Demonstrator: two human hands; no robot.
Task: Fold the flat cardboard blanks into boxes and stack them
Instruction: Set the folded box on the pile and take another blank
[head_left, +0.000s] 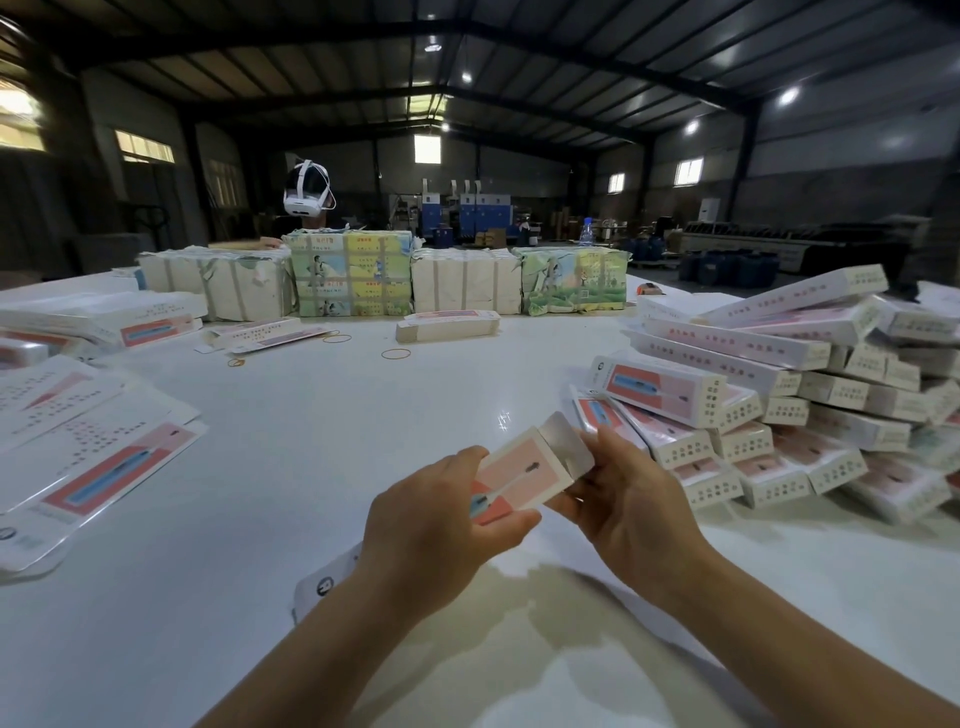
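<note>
**Cardboard box: you are closing its end flap**

The cardboard box you are folding, a slim white-and-pink printed carton (519, 480), is sitting in the air between your hands, above the near part of the broad white table (363, 415). To your right, the heap of finished white-and-pink boxes (779, 395) is lying loosely piled; to your left, the flat printed blanks (98, 457) are waiting. Your left hand (441, 525) is curling round the carton's near end, thumb on top. Your right hand (628, 499) is cupping the far end, its fingers (605, 441) pressing at the grey open end flap (563, 447), which is standing untucked. You are likely mid-fold: next, the flap wants bending over and tucking in, then the carton is going onto the heap.
</note>
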